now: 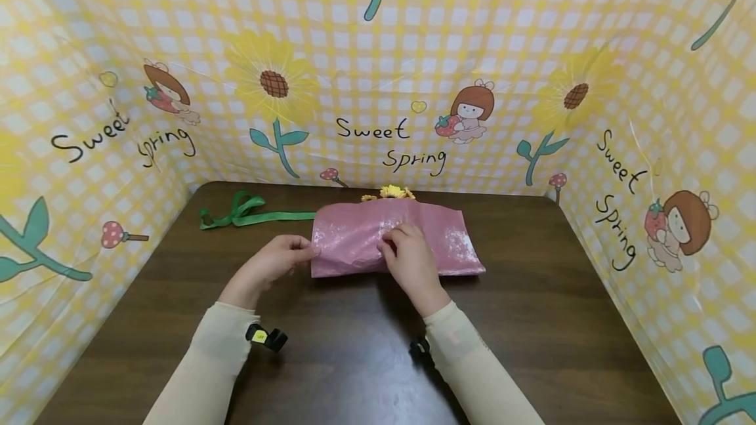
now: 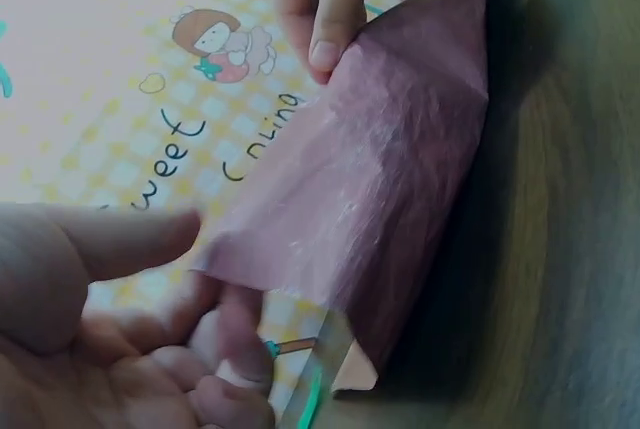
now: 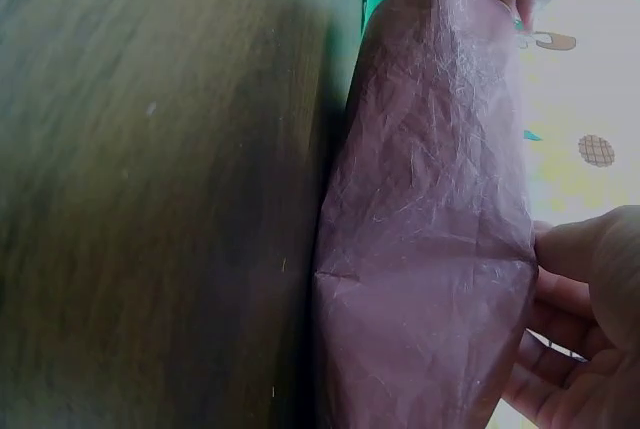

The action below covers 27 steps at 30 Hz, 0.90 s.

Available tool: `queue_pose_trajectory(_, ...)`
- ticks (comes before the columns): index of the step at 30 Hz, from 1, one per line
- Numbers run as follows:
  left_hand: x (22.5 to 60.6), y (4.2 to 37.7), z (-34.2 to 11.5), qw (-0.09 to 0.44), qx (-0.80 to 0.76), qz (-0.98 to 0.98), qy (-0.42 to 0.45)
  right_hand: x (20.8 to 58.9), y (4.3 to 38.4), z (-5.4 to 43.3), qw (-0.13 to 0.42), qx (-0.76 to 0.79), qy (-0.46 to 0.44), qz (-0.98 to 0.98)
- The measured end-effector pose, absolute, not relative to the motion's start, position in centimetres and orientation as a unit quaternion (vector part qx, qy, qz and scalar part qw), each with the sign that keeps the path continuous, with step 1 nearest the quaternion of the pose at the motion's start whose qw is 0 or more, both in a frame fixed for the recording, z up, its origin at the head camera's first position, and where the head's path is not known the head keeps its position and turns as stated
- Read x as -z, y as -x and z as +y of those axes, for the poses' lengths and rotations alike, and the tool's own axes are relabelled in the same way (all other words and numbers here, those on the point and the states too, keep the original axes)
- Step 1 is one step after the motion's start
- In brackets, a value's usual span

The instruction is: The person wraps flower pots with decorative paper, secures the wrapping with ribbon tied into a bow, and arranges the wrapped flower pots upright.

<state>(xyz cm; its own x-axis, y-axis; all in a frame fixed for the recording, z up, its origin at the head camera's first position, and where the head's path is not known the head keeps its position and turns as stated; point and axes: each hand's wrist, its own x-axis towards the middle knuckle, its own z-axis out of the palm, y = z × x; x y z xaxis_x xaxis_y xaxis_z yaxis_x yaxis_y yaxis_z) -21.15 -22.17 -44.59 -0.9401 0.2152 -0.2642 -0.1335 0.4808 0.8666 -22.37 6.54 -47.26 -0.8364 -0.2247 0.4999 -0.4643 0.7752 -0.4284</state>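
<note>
A crinkled pink sheet of wrapping paper [image 1: 348,235] stands folded at the back of the table, its lower edge close to the wood. My left hand [image 1: 277,261] pinches its left edge; in the left wrist view the thumb [image 2: 150,242] lies over the corner with fingers behind it. Along the top fold, near the middle, my right hand [image 1: 410,261] grips the paper with thumb in front and fingers behind, as the right wrist view of this hand [image 3: 590,309] shows. Yellow flowers [image 1: 394,192] peek out behind the paper, their lower part hidden.
A green ribbon [image 1: 239,215] with loops lies on the dark wooden table [image 1: 354,353], running in behind the paper's left side. Yellow checked cloth [image 1: 366,71] printed with flowers and figures walls the table at the back and both sides.
</note>
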Motion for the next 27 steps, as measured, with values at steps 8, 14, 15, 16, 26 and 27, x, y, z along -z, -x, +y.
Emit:
queue_pose_trajectory(8, 45.4, 20.7, -23.1, 0.202, -0.479, 0.852, -0.060, 47.3, 22.4, 6.5, 0.216, -0.282, -0.193, -0.915)
queue_pose_trajectory(14, 45.3, 21.1, -22.8, 0.164, -0.446, 0.879, -0.043, 47.3, 22.3, 6.2, 0.205, -0.282, -0.192, -0.917)
queue_pose_trajectory(15, 45.1, 21.1, -22.4, 0.132, -0.434, 0.891, -0.039, 47.3, 22.3, 6.2, 0.204, -0.281, -0.192, -0.918)
queue_pose_trajectory(16, 44.9, 21.1, -21.8, 0.091, -0.420, 0.902, -0.036, 47.3, 22.2, 6.2, 0.202, -0.279, -0.192, -0.919)
queue_pose_trajectory(26, 44.0, 20.7, -11.0, -0.154, -0.293, 0.920, -0.209, 47.0, 22.1, 6.4, 0.230, -0.262, -0.196, -0.916)
queue_pose_trajectory(27, 44.4, 20.5, -10.4, -0.150, -0.281, 0.925, -0.208, 47.0, 22.0, 6.3, 0.230, -0.260, -0.197, -0.917)
